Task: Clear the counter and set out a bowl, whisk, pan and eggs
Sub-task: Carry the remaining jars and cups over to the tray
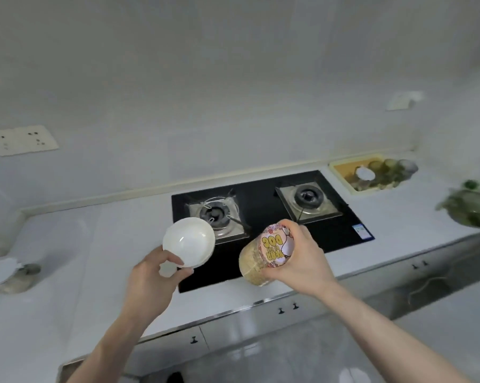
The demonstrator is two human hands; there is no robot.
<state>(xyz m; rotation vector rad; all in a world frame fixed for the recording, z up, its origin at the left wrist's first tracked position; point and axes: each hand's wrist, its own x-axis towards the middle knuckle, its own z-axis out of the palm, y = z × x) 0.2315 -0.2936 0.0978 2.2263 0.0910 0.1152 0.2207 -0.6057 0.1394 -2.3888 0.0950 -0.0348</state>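
Both hands grip: left (153, 272) a white bowl (188, 241), right (302, 258) a jar (263, 254) lidded "DOG".

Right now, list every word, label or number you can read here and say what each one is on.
"DOG": large yellow letters, seen upside down, on the pink lid of the jar held in the right hand.
"YEAR": beside it on the same lid; a small word between them is too blurred to read.
Blue sticker on the hob's front right corner: print too small to read.
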